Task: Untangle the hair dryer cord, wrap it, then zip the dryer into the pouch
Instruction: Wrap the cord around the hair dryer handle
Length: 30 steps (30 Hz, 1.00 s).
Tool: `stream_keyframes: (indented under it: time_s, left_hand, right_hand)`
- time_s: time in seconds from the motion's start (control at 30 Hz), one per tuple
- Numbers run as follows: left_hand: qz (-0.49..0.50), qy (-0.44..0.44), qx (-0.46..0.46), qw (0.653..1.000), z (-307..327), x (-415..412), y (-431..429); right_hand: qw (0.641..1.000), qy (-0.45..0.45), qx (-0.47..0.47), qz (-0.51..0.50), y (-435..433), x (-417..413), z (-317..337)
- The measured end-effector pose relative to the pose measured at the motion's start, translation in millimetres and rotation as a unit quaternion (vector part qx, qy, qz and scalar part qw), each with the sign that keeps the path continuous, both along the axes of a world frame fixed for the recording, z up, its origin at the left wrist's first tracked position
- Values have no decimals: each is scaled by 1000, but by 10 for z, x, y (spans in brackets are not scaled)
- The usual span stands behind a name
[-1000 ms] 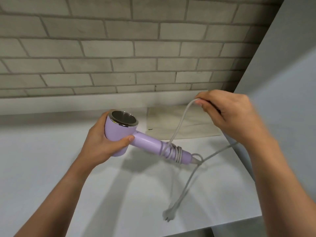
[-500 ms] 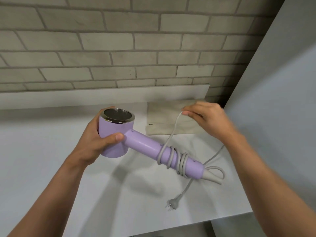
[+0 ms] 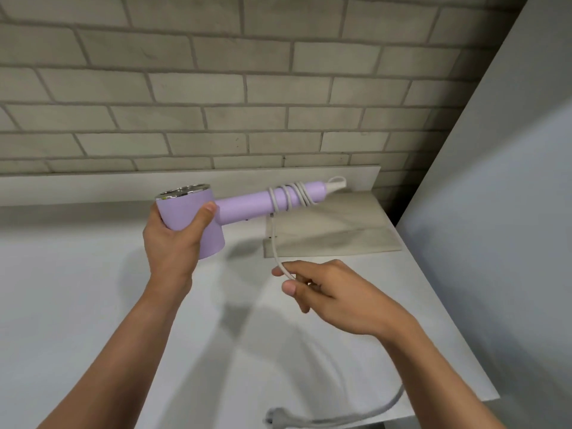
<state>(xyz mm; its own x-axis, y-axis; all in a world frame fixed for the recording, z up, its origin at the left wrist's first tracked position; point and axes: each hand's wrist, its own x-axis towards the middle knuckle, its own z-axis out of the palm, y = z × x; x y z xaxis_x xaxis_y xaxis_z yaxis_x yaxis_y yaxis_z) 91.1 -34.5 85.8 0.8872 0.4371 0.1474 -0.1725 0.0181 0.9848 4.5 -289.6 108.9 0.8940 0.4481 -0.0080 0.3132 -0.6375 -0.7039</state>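
- Above the left end of the pouch (image 3: 334, 230), the lilac hair dryer (image 3: 244, 205) is held clear of the white worktop (image 3: 77, 289). Its handle lies nearly level and points right, over the pouch's far edge.
- The dryer's barrel hangs out past the pouch's left edge, with its shiny metal rim (image 3: 182, 191) facing up.
- The left hand (image 3: 173, 243), well left of the pouch, grips that barrel. The thumb lies across the front and the fingers curl round the back, out of sight.
- The grey cord (image 3: 274, 243) is wound in several loose turns round the tail end of the handle, above the pouch's far left corner. A pale cap with a small loop (image 3: 337, 182) sticks out beyond the coils.
- From the coils one strand drops straight down across the pouch's left edge and then bends toward the person.
- The right hand (image 3: 334, 292), just in front of the pouch's near edge, pinches that strand between thumb and forefinger. The other fingers are curled loosely under.
- The cord passes out of sight behind the right hand and forearm. It shows again well in front of the pouch as a blurred curve that ends at the plug (image 3: 272, 419), by the worktop's near edge.
- The pouch is pale beige and lies flat on the worktop in the back right corner. I cannot make out whether its zip is open or closed.
- Behind the pouch a low white ledge (image 3: 93, 187) runs along the foot of a grey brick wall (image 3: 216, 88).
- To the pouch's right stands a plain grey panel (image 3: 495, 212).
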Motion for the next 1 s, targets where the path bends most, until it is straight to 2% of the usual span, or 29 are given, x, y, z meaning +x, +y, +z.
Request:
stream_keyframes:
  time_s: [0.17,0.23,0.3,0.4,0.5,0.53,0.6,0.73,1.0]
  left_hand:
    - [18,-12,110,994,30,-21,20]
    - [9,-19,146,989,63,-94,-15]
    - [-11,-32,177,984,101,-157,-69]
    - [-77,-47,224,971,176,-198,-126]
    - [-151,-50,254,954,227,-208,-103]
    - [-173,-50,252,951,233,-209,-82]
    - [-220,-46,229,947,234,-219,-42]
    - [-288,-26,160,944,192,-244,44]
    - [-324,-13,-16,946,321,-215,61]
  right_hand:
    - [999,4,-47,18,-227,-115,466]
    - [996,-40,-77,-6,-249,-143,576]
    - [987,-128,-86,-42,-243,-108,664]
    - [944,-279,-151,-93,-282,58,773]
    - [866,-425,-220,-146,-360,223,862]
    - [850,-449,-226,-158,-380,271,875]
    - [839,-468,-220,-169,-443,360,884]
    - [855,-447,-207,-162,-616,491,855]
    - [923,-350,-90,-133,-675,687,445]
